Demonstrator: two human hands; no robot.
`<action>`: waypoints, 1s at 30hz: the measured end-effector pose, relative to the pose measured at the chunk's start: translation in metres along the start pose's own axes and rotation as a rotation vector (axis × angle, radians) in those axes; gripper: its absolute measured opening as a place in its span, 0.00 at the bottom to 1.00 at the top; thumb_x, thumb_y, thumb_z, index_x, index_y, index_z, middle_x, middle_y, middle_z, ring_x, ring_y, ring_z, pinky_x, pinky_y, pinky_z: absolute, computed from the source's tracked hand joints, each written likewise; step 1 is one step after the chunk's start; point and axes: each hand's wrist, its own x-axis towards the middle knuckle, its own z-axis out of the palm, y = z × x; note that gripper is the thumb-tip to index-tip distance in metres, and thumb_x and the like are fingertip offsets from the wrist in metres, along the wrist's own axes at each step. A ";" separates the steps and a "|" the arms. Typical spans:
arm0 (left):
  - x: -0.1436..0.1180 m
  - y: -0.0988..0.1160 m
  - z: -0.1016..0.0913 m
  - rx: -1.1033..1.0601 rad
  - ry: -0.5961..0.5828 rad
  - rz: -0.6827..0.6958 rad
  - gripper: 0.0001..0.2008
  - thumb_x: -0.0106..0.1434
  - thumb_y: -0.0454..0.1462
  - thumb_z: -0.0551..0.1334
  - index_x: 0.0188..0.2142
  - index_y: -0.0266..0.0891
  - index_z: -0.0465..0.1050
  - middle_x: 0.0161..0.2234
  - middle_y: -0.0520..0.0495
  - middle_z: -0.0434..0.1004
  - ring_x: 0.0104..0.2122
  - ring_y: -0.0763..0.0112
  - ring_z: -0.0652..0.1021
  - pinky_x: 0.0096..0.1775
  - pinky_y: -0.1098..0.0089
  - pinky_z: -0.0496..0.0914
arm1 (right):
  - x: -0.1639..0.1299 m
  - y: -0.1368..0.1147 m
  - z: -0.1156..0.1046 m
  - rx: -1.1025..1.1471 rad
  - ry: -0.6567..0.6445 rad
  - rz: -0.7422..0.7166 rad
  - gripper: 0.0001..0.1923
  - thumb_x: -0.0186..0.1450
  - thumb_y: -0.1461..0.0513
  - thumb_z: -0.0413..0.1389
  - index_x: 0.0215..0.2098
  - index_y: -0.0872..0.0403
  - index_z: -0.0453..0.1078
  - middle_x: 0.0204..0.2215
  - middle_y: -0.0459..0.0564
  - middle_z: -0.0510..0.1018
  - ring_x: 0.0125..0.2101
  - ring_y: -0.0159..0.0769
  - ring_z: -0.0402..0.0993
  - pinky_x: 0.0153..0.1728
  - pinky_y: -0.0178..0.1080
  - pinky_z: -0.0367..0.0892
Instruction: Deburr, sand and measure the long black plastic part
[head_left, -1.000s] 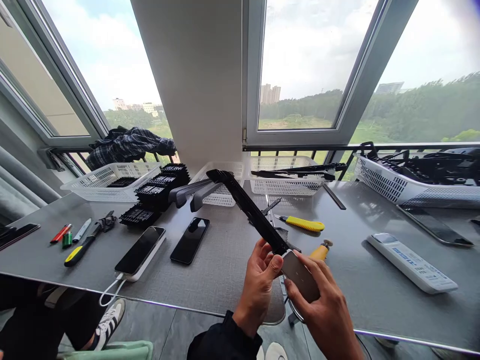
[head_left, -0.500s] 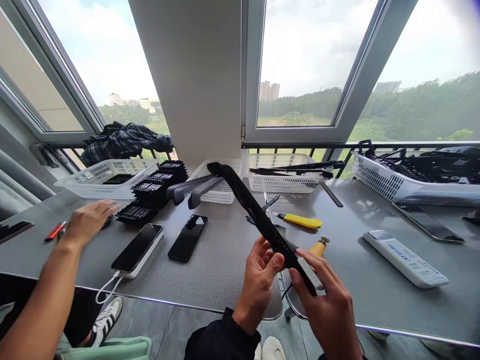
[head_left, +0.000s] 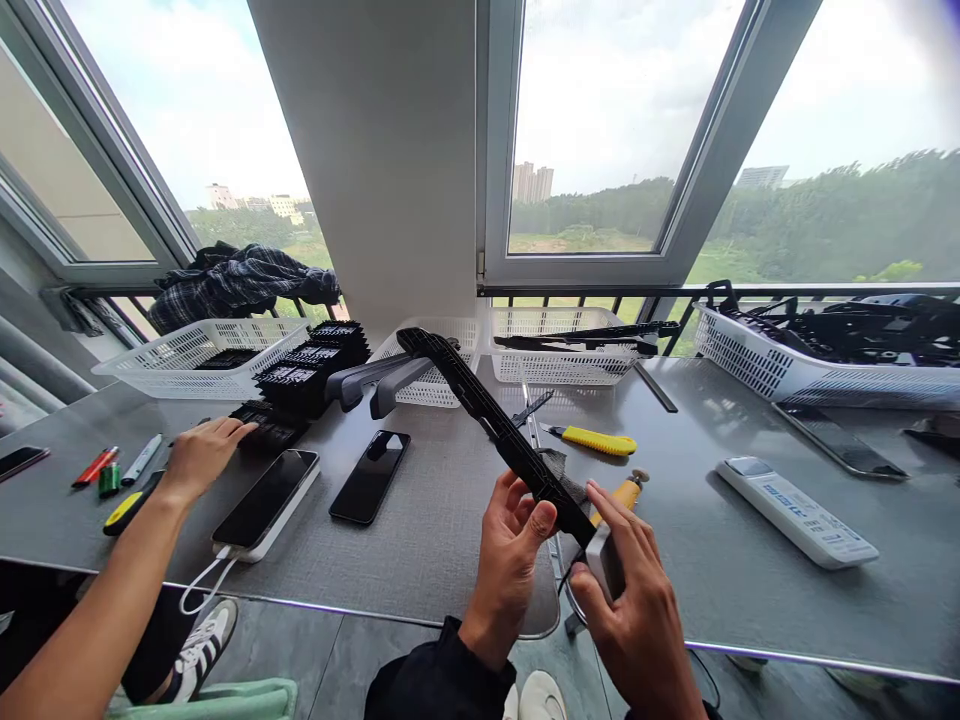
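My left hand (head_left: 511,565) is closed around the lower part of a long black plastic strip (head_left: 495,415), thumb on top. The strip slants up and left, its far end raised over the table. My right hand (head_left: 637,605) grips a small light-grey block (head_left: 606,562) at the strip's near end; its exact kind is unclear. Just beyond my hands lie a tool with a yellow handle (head_left: 628,490) and a dark grey cloth-like scrap (head_left: 559,468), both partly covered.
A yellow utility knife (head_left: 600,440), a black phone (head_left: 371,476) and a white labelled device (head_left: 796,512) lie on the grey table (head_left: 442,540). White baskets (head_left: 825,385) line the back. At left, another person's hand (head_left: 202,455) is by stacked black parts (head_left: 309,365).
My right hand has turned the grey block from lying along the strip to an angle at its near end. The other person's hand has moved right, towards the black parts.
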 end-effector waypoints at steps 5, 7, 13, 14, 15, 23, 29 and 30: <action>0.000 0.002 0.002 0.022 -0.024 -0.018 0.32 0.60 0.51 0.77 0.60 0.43 0.77 0.54 0.39 0.83 0.48 0.56 0.83 0.47 0.62 0.78 | 0.002 -0.015 -0.016 0.434 0.288 0.170 0.23 0.64 0.63 0.55 0.58 0.53 0.74 0.62 0.60 0.78 0.66 0.60 0.70 0.66 0.64 0.63; 0.000 0.003 0.003 0.047 -0.040 -0.031 0.32 0.60 0.51 0.77 0.60 0.42 0.78 0.52 0.38 0.84 0.47 0.57 0.83 0.45 0.64 0.77 | 0.001 -0.020 -0.019 0.593 0.307 0.228 0.25 0.64 0.62 0.54 0.59 0.54 0.73 0.60 0.63 0.80 0.63 0.62 0.74 0.62 0.64 0.68; -0.002 0.006 0.000 0.082 -0.069 -0.055 0.28 0.62 0.50 0.75 0.59 0.43 0.80 0.55 0.39 0.82 0.48 0.58 0.81 0.43 0.69 0.74 | 0.001 -0.001 -0.019 0.566 0.172 0.381 0.19 0.65 0.58 0.56 0.52 0.54 0.78 0.48 0.57 0.84 0.48 0.52 0.80 0.46 0.48 0.75; -0.002 0.007 0.000 0.075 -0.079 -0.069 0.29 0.62 0.50 0.75 0.59 0.43 0.81 0.54 0.39 0.83 0.47 0.58 0.81 0.42 0.69 0.73 | 0.003 0.004 -0.020 0.531 0.169 0.385 0.19 0.65 0.58 0.56 0.51 0.54 0.78 0.46 0.56 0.84 0.46 0.50 0.80 0.44 0.45 0.74; -0.003 0.008 -0.001 0.061 -0.094 -0.095 0.29 0.61 0.51 0.75 0.59 0.42 0.81 0.53 0.39 0.83 0.46 0.59 0.81 0.42 0.69 0.73 | 0.005 0.009 -0.021 0.506 0.145 0.387 0.18 0.65 0.58 0.54 0.49 0.54 0.79 0.43 0.54 0.83 0.44 0.48 0.79 0.41 0.43 0.73; -0.005 0.002 -0.005 -0.121 0.016 -0.265 0.34 0.60 0.51 0.76 0.60 0.36 0.79 0.44 0.42 0.85 0.41 0.59 0.81 0.41 0.67 0.71 | 0.009 -0.001 -0.016 0.213 0.021 0.137 0.13 0.70 0.53 0.60 0.47 0.49 0.80 0.38 0.49 0.78 0.37 0.41 0.76 0.36 0.38 0.72; -0.008 -0.008 -0.002 -0.167 0.058 -0.286 0.29 0.59 0.49 0.76 0.56 0.37 0.81 0.50 0.40 0.85 0.49 0.55 0.81 0.45 0.67 0.72 | 0.008 -0.004 -0.012 0.150 0.111 0.070 0.11 0.71 0.53 0.61 0.44 0.49 0.80 0.41 0.51 0.79 0.42 0.43 0.78 0.41 0.42 0.74; -0.009 -0.010 -0.001 -0.175 0.060 -0.293 0.29 0.59 0.49 0.76 0.56 0.37 0.81 0.50 0.40 0.85 0.49 0.55 0.81 0.45 0.67 0.72 | 0.007 -0.004 -0.012 0.149 0.125 0.073 0.11 0.71 0.53 0.61 0.43 0.50 0.80 0.41 0.51 0.79 0.42 0.43 0.78 0.42 0.42 0.74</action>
